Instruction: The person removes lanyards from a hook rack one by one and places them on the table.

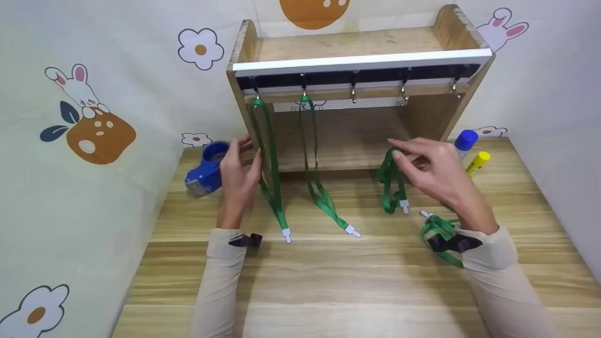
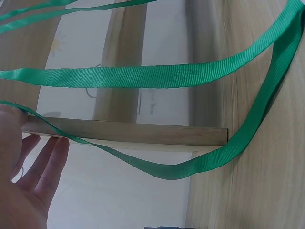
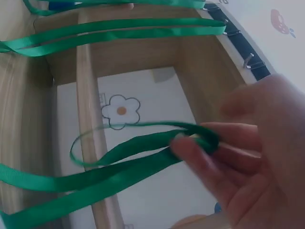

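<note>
My right hand [image 1: 439, 164] pinches a looped green lanyard [image 1: 387, 188] between thumb and fingertips, in front of the shelf's lower right part. Its strap dangles in folds, with a white clip [image 1: 404, 206] at the bottom. At the left, my left hand [image 1: 239, 176] holds the edge of the wooden shelf's side panel [image 2: 143, 132], thumb on one face and fingers on the other. Two more green lanyards hang from the hooks: one on the far-left hook [image 1: 275, 173], another on the second hook [image 1: 305, 136]. The other three hooks, including the middle hook [image 1: 354, 91], carry nothing.
A blue tape dispenser [image 1: 206, 173] stands left of the shelf. Another green lanyard [image 1: 439, 227] lies bundled on the table [image 1: 357, 291], partly under my right wrist. A blue-capped bottle [image 1: 466, 141] and a yellow glue stick [image 1: 478, 163] stand at the right.
</note>
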The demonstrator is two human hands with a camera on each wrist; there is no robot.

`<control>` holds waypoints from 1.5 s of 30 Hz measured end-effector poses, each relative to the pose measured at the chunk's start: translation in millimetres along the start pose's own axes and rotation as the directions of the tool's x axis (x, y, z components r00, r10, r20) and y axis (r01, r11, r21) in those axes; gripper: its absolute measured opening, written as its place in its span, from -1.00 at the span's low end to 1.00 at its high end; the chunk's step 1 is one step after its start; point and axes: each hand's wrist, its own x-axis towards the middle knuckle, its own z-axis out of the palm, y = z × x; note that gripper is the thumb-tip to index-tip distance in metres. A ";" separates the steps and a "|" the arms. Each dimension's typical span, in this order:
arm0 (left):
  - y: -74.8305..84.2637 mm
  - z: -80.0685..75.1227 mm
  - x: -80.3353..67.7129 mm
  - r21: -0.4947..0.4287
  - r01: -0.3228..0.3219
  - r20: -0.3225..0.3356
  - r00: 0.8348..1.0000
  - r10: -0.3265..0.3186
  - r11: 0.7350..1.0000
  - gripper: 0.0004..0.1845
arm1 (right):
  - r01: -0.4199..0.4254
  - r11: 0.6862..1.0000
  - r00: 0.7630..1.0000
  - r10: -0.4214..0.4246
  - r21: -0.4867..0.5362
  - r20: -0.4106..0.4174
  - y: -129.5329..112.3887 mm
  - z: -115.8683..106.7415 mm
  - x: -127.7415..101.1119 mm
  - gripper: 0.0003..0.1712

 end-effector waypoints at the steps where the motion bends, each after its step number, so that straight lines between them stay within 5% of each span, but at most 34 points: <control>1: 0.2 -0.2 0.1 0.000 0.001 0.000 1.000 -0.001 1.000 -0.64 | 0.004 1.000 1.000 -0.003 0.017 -0.008 -0.9 -0.4 0.3 -0.66; 7: 0.3 0.5 0.1 -0.016 0.005 0.006 1.000 -0.005 1.000 -0.63 | -0.034 0.994 0.999 0.035 0.100 -0.011 0.7 2.6 -4.4 -0.58; 12: 2.2 0.6 0.9 -0.017 0.009 0.011 1.000 -0.009 1.000 -0.63 | -0.121 0.980 0.991 0.111 0.156 0.071 21.8 4.5 -17.9 -0.72; 18: 1.7 -0.8 3.7 -0.013 0.003 0.006 1.000 -0.003 1.000 -0.64 | -0.216 0.973 0.964 0.200 0.075 0.177 50.5 1.3 -33.6 -0.84; 25: 0.3 -1.8 2.8 0.022 -0.002 -0.007 1.000 0.002 1.000 -0.64 | -0.089 0.994 0.986 0.097 -0.065 0.136 60.1 32.6 -40.5 -0.86; 29: 0.2 -1.5 1.3 0.016 0.007 -0.013 1.000 -0.007 1.000 -0.65 | -0.067 0.987 0.977 0.095 -0.149 0.191 59.3 61.9 -42.9 -0.89; 36: 1.1 -1.4 0.7 0.015 0.027 0.002 1.000 -0.027 1.000 -0.64 | -0.013 0.989 0.964 0.051 -0.144 0.261 61.0 92.8 -41.6 -0.88; 45: -1.0 -1.0 0.5 0.007 0.012 0.006 1.000 -0.012 1.000 -0.64 | -0.021 0.996 0.960 0.044 -0.087 0.275 58.8 97.1 -35.7 -0.79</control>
